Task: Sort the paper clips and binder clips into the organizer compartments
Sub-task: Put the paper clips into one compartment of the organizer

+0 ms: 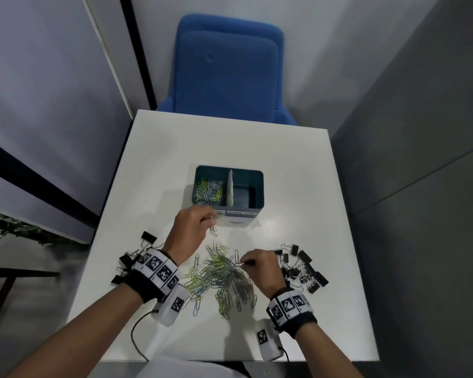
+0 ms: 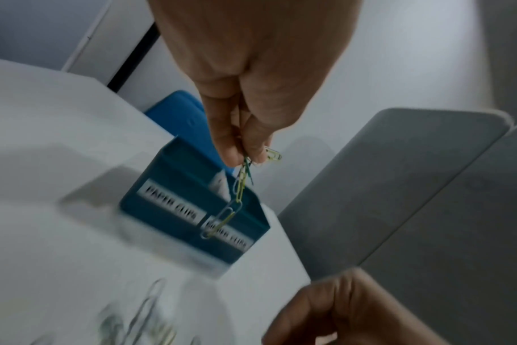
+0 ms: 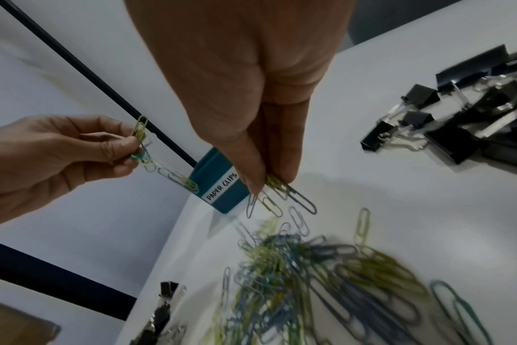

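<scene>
Carrying paper clips: our left hand (image 1: 193,227) pinches a dangling bunch (image 2: 239,186) near the organizer (image 1: 230,170); right-hand fingers (image 3: 251,172) pinch more from the worktop pile (image 1: 221,271). Next, drop them left.

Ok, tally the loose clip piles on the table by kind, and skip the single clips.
Binder clip piles: 2 (left binder clip pile, right binder clip pile)
Paper clip piles: 1 (paper clip pile)
Total: 3 piles

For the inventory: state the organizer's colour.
Teal organizer, clearest in the head view.
</scene>
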{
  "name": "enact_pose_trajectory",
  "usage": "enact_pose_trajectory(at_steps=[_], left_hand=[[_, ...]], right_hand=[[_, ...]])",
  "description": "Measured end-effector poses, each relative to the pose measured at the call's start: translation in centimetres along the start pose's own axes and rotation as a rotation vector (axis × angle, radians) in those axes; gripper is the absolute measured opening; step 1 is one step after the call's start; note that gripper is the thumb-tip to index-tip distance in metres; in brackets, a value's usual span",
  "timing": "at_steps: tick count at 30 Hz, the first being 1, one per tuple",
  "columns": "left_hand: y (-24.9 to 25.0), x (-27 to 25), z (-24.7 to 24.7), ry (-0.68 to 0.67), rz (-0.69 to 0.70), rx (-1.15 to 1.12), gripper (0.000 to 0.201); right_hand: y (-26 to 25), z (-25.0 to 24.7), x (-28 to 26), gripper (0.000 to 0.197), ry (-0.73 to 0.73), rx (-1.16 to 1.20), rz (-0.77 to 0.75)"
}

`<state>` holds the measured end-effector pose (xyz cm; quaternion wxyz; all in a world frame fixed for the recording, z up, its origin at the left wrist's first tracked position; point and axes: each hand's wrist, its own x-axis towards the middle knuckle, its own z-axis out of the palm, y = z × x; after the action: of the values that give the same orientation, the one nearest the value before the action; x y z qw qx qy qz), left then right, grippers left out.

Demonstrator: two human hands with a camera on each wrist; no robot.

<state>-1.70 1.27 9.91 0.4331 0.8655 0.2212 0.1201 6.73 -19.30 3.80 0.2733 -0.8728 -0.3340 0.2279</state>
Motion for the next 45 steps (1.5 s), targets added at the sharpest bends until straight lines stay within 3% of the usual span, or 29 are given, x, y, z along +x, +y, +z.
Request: enact_pose_trajectory(at_steps=[7, 11, 15, 18, 20, 24, 28, 30, 33, 38, 42, 45], left_hand=[[3.6, 6.6, -3.4, 0.196, 0.054, -0.04, 0.01], [2.1, 9.3, -2.5, 0.178, -0.001, -0.054, 0.011], [-0.7, 8.4, -1.2, 0.134, -0.095, 0.046, 0.025], [-2.4, 5.4, 0.6, 0.152, -0.109, 0.116, 0.015], [-3.9, 2.9, 2.7, 0.093, -0.121, 0.189, 0.013], [-7.2, -0.5, 6.6, -0.196, -0.195, 0.346, 0.028], [-8.7, -1.7, 8.7, -0.368, -0.194, 0.516, 0.063], [-8.9, -1.9, 9.4, -0.446, -0.172, 0.604, 0.071], [-9.4, -2.4, 10.3, -0.601, -0.103, 0.732, 0.074], [-9.7, -5.4, 10.7, -0.699, 0.123, 0.778, 0.071], [-10.0, -8.1, 9.5, -0.591, 0.342, 0.68, 0.061], [-10.7, -10.7, 8.3, -0.444, 0.301, 0.58, 0.065]], right_hand=[[-2.6, -3.7, 2.1, 0.013, 0.08, 0.046, -0.012], [-5.2, -5.7, 4.3, 0.011, 0.138, 0.066, -0.072], [-8.2, -7.4, 7.4, 0.013, 0.183, 0.083, -0.137], [-10.4, -8.0, 10.3, 0.014, 0.241, 0.101, -0.157], [-11.6, -8.0, 11.9, 0.012, 0.258, 0.132, -0.143], [-12.7, -7.8, 13.2, 0.007, 0.235, 0.119, -0.145], [-10.4, -6.6, 11.3, 0.013, 0.272, 0.153, -0.128], [-8.2, -4.9, 8.6, 0.014, 0.241, 0.192, -0.094], [-3.8, -1.6, 4.1, 0.027, 0.085, 0.08, -0.011], [2.6, 2.1, -1.2, 0.049, -0.191, -0.206, 0.062], [4.6, 3.1, -3.8, 0.059, -0.281, -0.249, 0.082], [5.1, 3.1, -4.9, 0.063, -0.245, -0.189, 0.142]])
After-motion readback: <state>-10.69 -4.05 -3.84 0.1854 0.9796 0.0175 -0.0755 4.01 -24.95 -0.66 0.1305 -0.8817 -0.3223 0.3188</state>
